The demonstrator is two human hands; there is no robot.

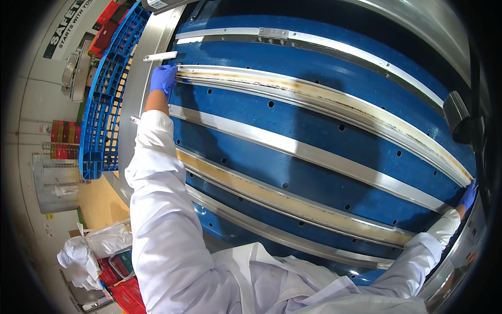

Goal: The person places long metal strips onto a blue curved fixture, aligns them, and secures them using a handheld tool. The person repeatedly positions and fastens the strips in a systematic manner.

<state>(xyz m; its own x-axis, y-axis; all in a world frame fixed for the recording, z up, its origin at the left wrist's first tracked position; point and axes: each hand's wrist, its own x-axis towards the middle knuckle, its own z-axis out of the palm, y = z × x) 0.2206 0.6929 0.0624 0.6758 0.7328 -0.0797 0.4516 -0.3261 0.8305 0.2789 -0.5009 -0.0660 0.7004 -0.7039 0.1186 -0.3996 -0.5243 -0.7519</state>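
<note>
A long metal rail with a cream, brown-stained strip along it spans the blue surface from left to right. My left hand, in a blue-purple glove, is closed on the rail's left end. At the far right end of the same rail is my right hand, gloved alike; it looks closed on the rail, with its fingers partly hidden. A small white bar juts from the metal frame just beyond my left hand. Nearer to me, a second cream-stripped rail lies roughly parallel to the first.
Plain metal strips cross the hole-dotted blue surface. A steel frame borders it on the left, with a blue plastic pallet beyond. A dark knob-like fitting stands at right. At lower left a person in white is by red crates.
</note>
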